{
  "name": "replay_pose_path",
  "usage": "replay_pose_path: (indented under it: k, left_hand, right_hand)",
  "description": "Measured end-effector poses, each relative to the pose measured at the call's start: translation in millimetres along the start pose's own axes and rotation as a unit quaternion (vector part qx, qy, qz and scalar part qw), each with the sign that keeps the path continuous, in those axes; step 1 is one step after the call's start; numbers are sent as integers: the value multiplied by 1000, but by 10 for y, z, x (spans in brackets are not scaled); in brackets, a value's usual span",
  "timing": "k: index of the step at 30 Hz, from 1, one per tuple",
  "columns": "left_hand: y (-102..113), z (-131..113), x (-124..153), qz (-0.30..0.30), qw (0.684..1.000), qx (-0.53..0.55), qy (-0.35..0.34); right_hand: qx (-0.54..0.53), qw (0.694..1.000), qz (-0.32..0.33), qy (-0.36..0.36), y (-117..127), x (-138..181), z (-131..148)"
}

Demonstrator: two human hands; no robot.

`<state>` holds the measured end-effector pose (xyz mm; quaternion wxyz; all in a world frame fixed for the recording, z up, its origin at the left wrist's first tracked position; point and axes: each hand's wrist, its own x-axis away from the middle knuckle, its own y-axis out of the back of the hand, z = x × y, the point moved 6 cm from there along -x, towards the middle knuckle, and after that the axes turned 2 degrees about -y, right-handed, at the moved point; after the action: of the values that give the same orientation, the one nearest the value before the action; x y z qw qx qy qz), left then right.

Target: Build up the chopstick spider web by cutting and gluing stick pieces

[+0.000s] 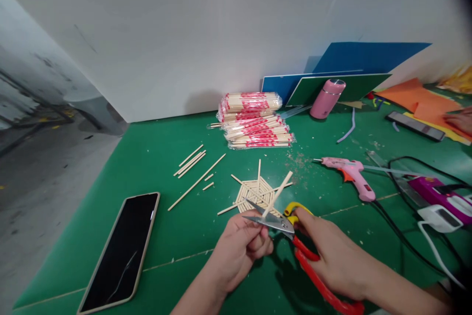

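Note:
A thin wooden stick (278, 193) is pinched in my left hand (239, 247), its far end pointing up and to the right. My right hand (328, 246) grips scissors (275, 221) with red and yellow handles. Their blades are parted around the stick, close to my left fingertips. Behind them, a web-shaped piece made of sticks (254, 191) lies on the green table, partly hidden by the blades and the held stick. Left of it are several loose sticks (190, 163), one longer stick (197, 182) and two short cut pieces (208, 186).
Plastic-wrapped stick bundles (254, 133) are stacked by the wall. A phone (121, 251) lies at left. On the right are a pink glue gun (348, 170), a purple power strip (442, 194) with cables and a pink bottle (327, 100). Another person's hand (460, 121) rests at far right.

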<state>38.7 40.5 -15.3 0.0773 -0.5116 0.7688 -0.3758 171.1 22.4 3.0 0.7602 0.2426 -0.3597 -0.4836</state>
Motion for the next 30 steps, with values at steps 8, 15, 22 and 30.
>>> replay_pose_path:
  k: [8, 15, 22, 30]
  left_hand:
    - [131, -86, -15, -59, 990, -79, -99]
    - [25, -13, 11, -3, 1000, -7, -27]
    - [-76, 16, 38, 76, 993, 92, 20]
    - [90, 0, -51, -16, 999, 0, -50]
  right_hand:
    - [-15, 1000, -4, -20, -15, -33, 18]
    - [-4, 1000, 4, -9, 54, 13, 40]
    - [14, 1000, 6, 17, 42, 5, 36]
    - [6, 1000, -13, -16, -9, -30, -41]
